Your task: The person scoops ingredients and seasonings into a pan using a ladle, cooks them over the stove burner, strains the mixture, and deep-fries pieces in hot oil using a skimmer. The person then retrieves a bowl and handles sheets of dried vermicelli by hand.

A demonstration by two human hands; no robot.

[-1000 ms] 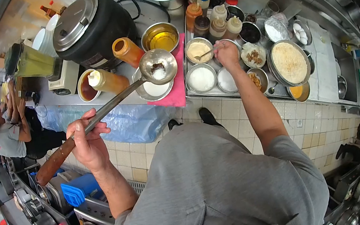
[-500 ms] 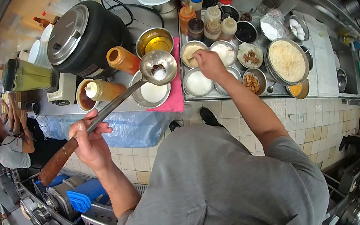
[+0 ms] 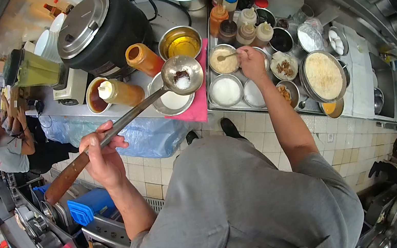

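While the left hand (image 3: 104, 159) grips a ladle (image 3: 134, 114) left of centre, dark and white contents in its scoop, the right hand (image 3: 253, 63) pinches a spoon (image 3: 229, 56) over the beige-powder bowl (image 3: 210, 63), upper centre.

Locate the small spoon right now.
The small spoon is above and right of centre in the head view, held in the right hand, its tip over the bowl of pale powder.

Squeeze bottles (image 3: 246, 33) crowd the way above my right hand (image 3: 253, 63) and my ladle (image 3: 140, 109) slants across centre left, but tiled floor (image 3: 257, 134) below the counter (image 3: 170, 17) leaves room to pass.
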